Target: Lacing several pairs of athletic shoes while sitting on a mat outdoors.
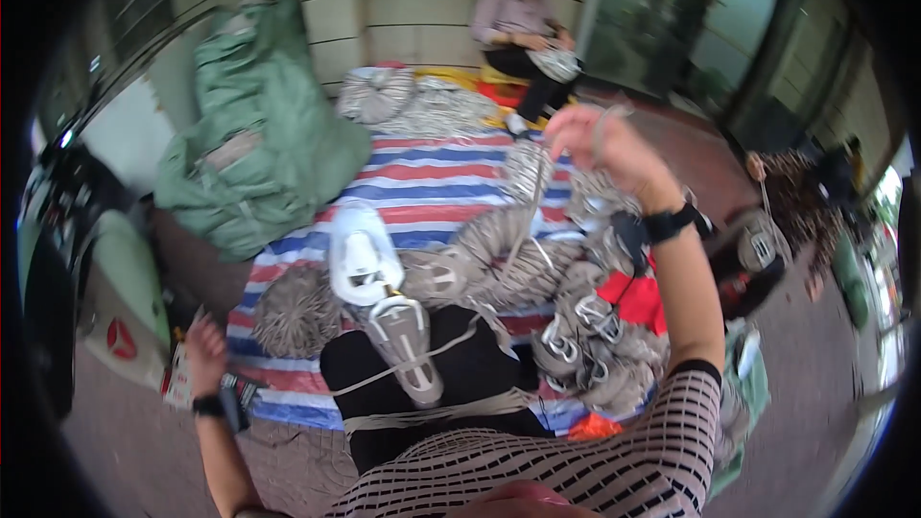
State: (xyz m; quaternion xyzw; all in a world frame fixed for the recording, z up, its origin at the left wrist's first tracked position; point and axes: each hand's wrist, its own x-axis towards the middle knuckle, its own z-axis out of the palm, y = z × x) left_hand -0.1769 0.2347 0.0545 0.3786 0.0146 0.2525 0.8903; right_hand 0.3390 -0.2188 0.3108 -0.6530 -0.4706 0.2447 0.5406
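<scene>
My right hand [614, 152] is raised at the right, over the piled shoe parts. Its fingers pinch a beige lace [537, 200] that hangs toward the stacked uppers, and a loop of it shows above the fingers. My left hand [204, 350] is held out low at the left, fingers drawn together; blur hides what they hold, if anything. Across my black-clad lap lies a grey-beige shoe upper [413, 350], toe toward me, with a lace strand [422, 359] over it. Touching its far end is a white shoe-shaped piece [360, 245].
A striped sheet [422, 173] bears bundled grey uppers [297, 312], with loose uppers [585, 336] at right. A big green sack [269, 134] stands at left. A seated person in a cap [528, 29] handles a pale bundle at the back. Another person [806, 201] is at right.
</scene>
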